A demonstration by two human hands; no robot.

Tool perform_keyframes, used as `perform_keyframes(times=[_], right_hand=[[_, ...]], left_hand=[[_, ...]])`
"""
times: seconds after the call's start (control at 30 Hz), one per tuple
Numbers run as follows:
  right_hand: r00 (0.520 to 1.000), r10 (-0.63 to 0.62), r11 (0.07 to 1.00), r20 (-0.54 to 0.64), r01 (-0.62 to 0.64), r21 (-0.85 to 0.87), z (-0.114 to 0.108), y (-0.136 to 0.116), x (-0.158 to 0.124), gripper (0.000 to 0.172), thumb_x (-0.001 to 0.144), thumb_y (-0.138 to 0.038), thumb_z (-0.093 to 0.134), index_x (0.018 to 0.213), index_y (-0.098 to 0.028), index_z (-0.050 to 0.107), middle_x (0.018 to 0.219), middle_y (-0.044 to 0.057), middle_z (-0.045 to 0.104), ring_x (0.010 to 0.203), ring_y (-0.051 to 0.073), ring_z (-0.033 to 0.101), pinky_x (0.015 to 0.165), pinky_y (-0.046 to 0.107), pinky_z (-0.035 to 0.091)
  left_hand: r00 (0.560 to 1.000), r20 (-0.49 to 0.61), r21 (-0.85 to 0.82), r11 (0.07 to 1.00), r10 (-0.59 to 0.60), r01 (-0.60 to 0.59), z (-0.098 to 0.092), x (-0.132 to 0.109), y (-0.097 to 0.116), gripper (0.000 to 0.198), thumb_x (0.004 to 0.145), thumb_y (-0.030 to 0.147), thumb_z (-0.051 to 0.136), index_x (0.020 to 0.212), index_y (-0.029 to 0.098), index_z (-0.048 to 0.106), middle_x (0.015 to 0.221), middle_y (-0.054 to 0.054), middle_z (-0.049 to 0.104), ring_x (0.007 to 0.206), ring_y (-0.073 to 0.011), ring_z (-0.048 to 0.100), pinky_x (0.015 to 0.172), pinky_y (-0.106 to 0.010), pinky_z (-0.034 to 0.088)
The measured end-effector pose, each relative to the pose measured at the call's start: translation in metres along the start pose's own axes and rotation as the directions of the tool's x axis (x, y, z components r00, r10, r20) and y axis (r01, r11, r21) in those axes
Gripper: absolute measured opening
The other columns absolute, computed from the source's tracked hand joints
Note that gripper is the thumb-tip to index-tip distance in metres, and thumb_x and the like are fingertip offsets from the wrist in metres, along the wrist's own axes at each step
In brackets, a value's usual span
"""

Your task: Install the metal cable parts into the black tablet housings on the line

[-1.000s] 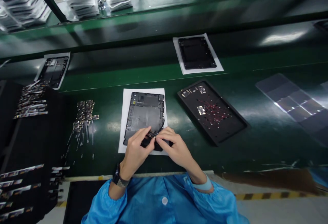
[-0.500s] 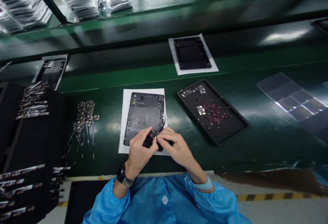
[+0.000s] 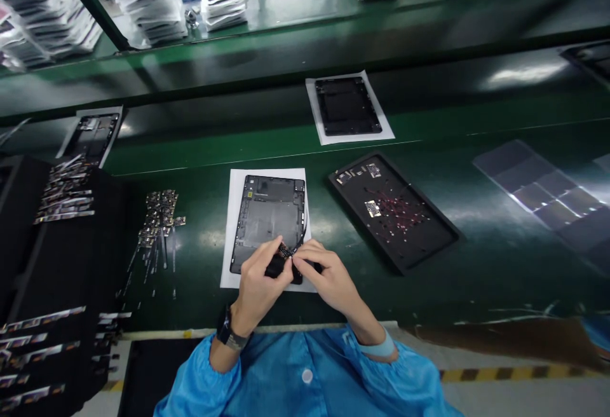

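My left hand [image 3: 262, 277] pinches a small circuit board [image 3: 284, 251] between thumb and fingertips. Close against it, my right hand [image 3: 328, 274] is closed at the board's right edge, on a thin black cable [image 3: 304, 231] that curves down to its fingertips; the exact grip is partly hidden. Both hands are over the lower part of a black tablet housing [image 3: 269, 217], which lies inside-up on a white sheet [image 3: 233, 213].
Left stand several circuit boards with ribbon tails [image 3: 159, 217] and a black foam holder [image 3: 67, 258] bearing strips. A black tray [image 3: 398, 213] holds red-wired parts and boards. Another housing [image 3: 350, 105] lies behind, with clear film sheets [image 3: 538, 188] at right and a shelf [image 3: 295, 7] above.
The camera view has shifted slightly, so the surroundings sit a little lower in the picture. Both hands stay at the circuit board with almost the same grip.
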State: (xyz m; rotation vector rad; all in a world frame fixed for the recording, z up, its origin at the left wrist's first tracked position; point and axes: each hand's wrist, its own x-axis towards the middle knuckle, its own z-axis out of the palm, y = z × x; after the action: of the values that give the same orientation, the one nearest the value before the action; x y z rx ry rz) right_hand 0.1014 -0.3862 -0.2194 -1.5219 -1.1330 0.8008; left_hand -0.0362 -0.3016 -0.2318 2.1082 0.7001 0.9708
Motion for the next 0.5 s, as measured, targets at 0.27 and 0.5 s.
perform_keyframes(times=[0.27, 0.5], right_hand=[[1.0, 0.016, 1.0, 0.003, -0.016, -0.01, -0.005, -0.001, 0.0, 0.028, 0.098, -0.033, 0.055, 0.081, -0.021, 0.075, 0.086, 0.007, 0.074, 0.083, 0.022, 0.065, 0.078, 0.037, 0.051], [0.992, -0.099, 0.95, -0.08, 0.071, -0.304, -0.08, -0.05, 0.037, 0.019, 0.093, -0.03, 0.059, 0.092, -0.023, 0.076, 0.095, 0.006, 0.076, 0.092, 0.024, 0.068, 0.084, 0.037, 0.052]], left_hand=[[0.999, -0.005, 0.07, 0.996, -0.053, 0.053, -0.005, 0.002, -0.003, 0.029, 0.089, 0.019, 0.062, 0.118, 0.017, 0.064, 0.093, -0.006, 0.072, 0.08, -0.0167, 0.07, 0.075, -0.028, 0.058], [0.995, 0.018, 0.432, 0.898, -0.101, 0.083, -0.033, -0.007, 0.001, 0.009, 0.089, 0.028, 0.063, 0.087, 0.02, 0.067, 0.066, 0.001, 0.064, 0.057, -0.0151, 0.061, 0.055, -0.026, 0.044]])
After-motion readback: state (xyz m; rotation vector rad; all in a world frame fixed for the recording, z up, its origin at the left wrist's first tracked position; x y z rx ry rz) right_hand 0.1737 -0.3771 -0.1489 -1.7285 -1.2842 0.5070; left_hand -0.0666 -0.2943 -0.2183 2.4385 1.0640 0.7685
